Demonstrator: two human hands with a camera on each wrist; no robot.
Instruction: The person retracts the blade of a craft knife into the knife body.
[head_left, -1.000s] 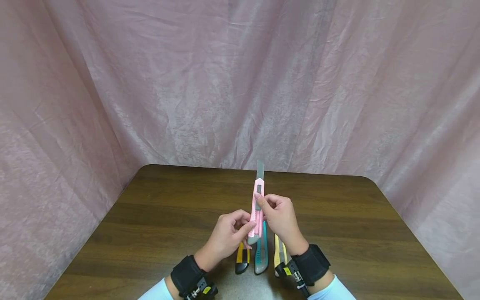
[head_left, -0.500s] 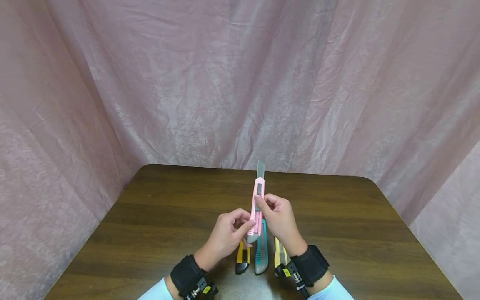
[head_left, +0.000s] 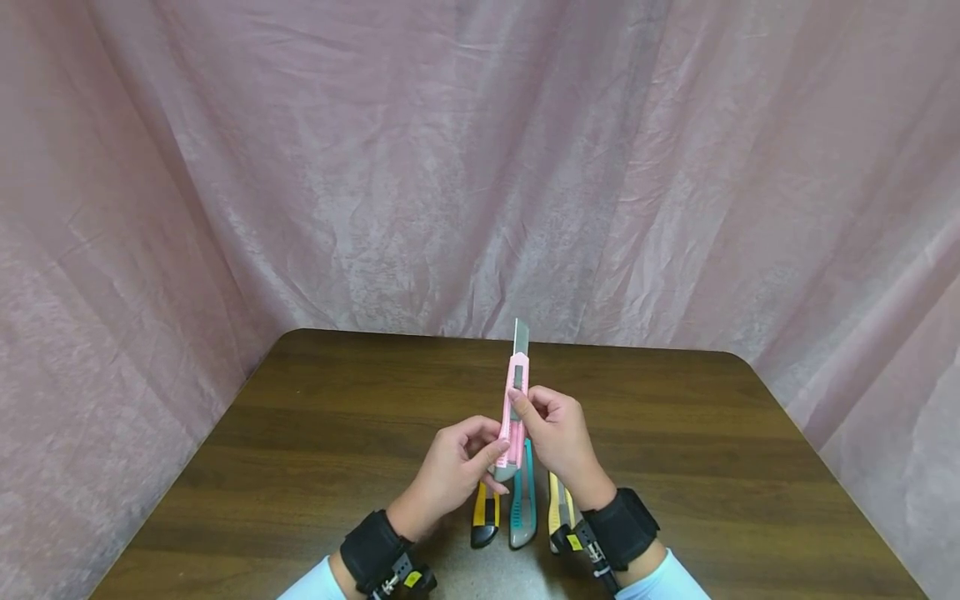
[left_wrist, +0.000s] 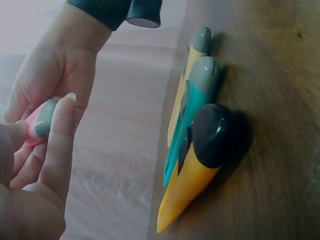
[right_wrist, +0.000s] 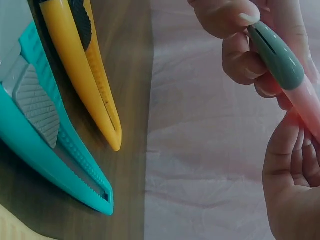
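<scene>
A pink utility knife [head_left: 513,433] with a grey end cap [right_wrist: 280,57] is held up over the table, its blade [head_left: 521,337] extended toward the far edge. My left hand [head_left: 457,462] pinches its lower end between thumb and fingers. Higher on the body, my right hand [head_left: 558,429] grips it with the thumb lying on the slider side. Below the hands lie three more utility knives: a yellow-and-black one [head_left: 486,518], a teal one [head_left: 523,508] and a pale yellow one [head_left: 558,504], partly covered by the right wrist.
The dark wooden table [head_left: 337,417] has rounded far corners. Behind it and at both sides hangs a pink curtain [head_left: 480,167]. Black straps with small cameras [head_left: 375,554] sit on both wrists.
The pink utility knife has shifted very slightly up, away from the body, with the left hand following. The right hand and the three knives on the table stay where they were.
</scene>
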